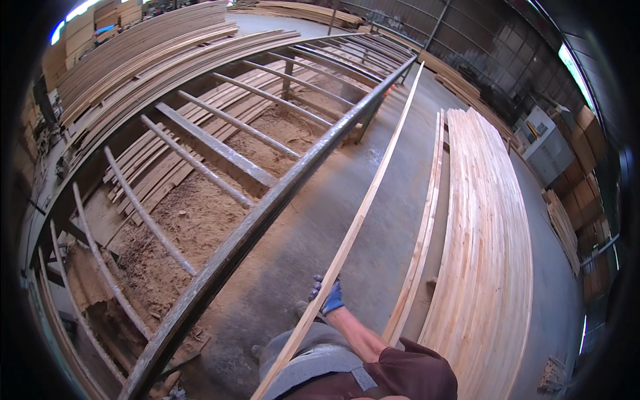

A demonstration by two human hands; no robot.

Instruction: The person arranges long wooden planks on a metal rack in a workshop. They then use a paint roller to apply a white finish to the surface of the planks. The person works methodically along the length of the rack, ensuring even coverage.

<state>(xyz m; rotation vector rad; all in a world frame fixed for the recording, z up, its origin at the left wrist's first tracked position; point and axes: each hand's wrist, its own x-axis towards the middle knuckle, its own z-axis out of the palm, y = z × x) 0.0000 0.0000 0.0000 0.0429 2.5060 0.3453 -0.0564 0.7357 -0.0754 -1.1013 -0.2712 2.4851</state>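
A long, narrow wooden strip (344, 248) runs from beside my body at the lower edge far out toward the back of the hall. My right hand (333, 299), in a blue glove with darker fingertips, is closed around it from beneath near its close end. Part of the glove is hidden behind the wood. I cannot see my left hand. To the left of the strip is a long metal roller frame (267, 193) with bare crossbars.
Sawdust (200, 227) and loose boards (150, 173) lie under the frame. On my right, a wide stack of pale boards (477, 253) stands beside a narrower row of strips (420, 250). More lumber (153, 57) is piled at the far left. A light grey cabinet (550, 153) stands farther right.
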